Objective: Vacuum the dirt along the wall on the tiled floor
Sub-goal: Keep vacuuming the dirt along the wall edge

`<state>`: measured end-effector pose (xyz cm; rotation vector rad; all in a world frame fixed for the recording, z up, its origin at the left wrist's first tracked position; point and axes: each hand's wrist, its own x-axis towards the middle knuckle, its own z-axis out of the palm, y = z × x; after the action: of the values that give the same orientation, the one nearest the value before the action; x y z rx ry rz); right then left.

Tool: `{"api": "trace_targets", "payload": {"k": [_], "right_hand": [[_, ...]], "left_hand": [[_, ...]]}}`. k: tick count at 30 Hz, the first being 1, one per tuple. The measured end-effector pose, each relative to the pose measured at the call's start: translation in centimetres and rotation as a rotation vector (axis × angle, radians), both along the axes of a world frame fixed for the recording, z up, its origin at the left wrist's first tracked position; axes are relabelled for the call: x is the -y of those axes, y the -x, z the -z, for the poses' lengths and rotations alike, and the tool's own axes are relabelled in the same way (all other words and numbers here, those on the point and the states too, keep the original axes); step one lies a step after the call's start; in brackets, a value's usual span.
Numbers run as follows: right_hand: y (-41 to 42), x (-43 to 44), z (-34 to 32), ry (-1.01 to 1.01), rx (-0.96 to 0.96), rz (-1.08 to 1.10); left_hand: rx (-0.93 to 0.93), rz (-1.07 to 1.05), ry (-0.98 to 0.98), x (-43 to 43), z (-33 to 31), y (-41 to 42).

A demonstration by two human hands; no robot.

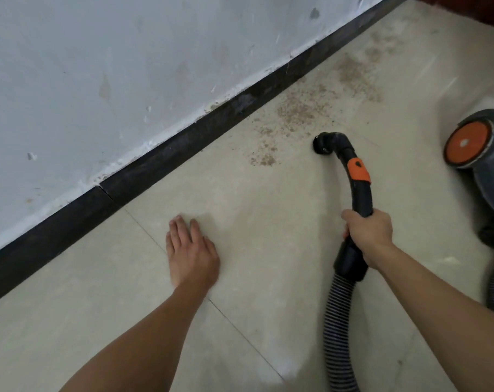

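Right hand (pixel 369 236) grips the black handle (pixel 359 190), fingers wrapped round it below the orange slider. Left hand (pixel 190 250) lies flat on the floor (pixel 268 236), fingers straight, holding nothing; we read it as a brace.

Nozzle (pixel 323 144): a bare elbow end, with the mouth turned toward the wall (pixel 98 66). We cannot tell whether it is on the tile or just over it.

Dirt (pixel 296 111): brown grit in a band beside the skirting (pixel 155 162), running from near the nozzle toward the far corner. The nearest specks are apart from the mouth. We judge most of the band not yet collected.

Canister (pixel 480 145) sits at right; the hose (pixel 339 321) loops back toward us.

Risks from here:
- The mouth is narrow, so passes set too far apart would leave strips, mostly in the floor–skirting joint.
- A nozzle held high would lose suction; one shoved along would scatter grit.
- If we reach further up the band the hose may go taut and drag the canister through the far patch.
- The bracing palm could slide on dusty tile as weight shifts forward.
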<state>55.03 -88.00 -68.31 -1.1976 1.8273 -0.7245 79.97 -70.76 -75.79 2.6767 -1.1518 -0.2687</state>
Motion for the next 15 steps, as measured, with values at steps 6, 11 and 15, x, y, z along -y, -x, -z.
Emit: {"api": "trace_targets", "payload": {"k": [6,11,15], "right_hand": [[2.9,-4.7,-0.6,-0.046,-0.091,-0.085],[8.6,-8.8,-2.8,-0.074,-0.152,-0.064],[11.8,-14.1,-2.5,-0.131,-0.213,-0.138]], "left_hand": [[-0.003,0.000,0.001,-0.3,-0.2,-0.4],[-0.019,0.015,-0.009,-0.5,-0.3,-0.3],[-0.010,0.032,-0.010,-0.7,-0.6,-0.2]]}}
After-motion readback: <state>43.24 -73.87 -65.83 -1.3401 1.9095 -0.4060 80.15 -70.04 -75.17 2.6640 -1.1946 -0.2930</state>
